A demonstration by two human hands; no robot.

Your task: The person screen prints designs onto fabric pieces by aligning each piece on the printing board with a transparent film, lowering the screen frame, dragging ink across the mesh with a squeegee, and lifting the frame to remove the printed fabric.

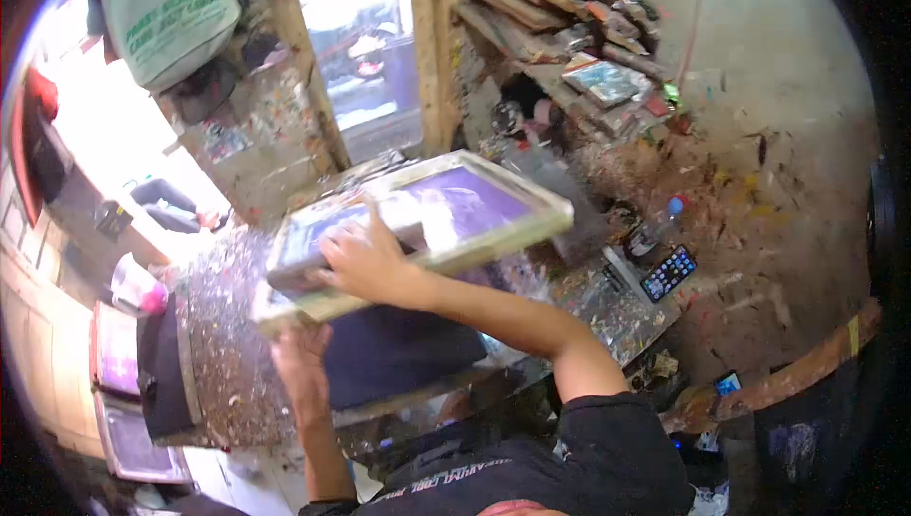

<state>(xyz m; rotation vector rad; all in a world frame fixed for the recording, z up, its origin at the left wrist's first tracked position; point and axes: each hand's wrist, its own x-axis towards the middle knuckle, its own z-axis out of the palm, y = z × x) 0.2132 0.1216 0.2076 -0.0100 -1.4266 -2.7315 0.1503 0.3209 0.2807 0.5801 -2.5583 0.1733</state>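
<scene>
A wooden-framed printing screen (479, 252) with purple mesh is raised at a tilt above the worktable. My left hand (302, 357) grips its near left corner from below. Across the screen's left part lies a dark squeegee (299, 274), partly covered by my right hand (365, 255), whose fingers close around it; motion blurs the details. Beneath the screen, a piece of black fabric (403, 355) lies flat on the table, its far part hidden by the frame.
Paint stains cover the worktable (223, 374). A phone (669, 274) and a bottle (664, 222) are at right, near another person's arm (807, 369). Worn boards (522, 4) are stacked at the back. More frames (138, 440) stand at left; a bag (171, 18) hangs above.
</scene>
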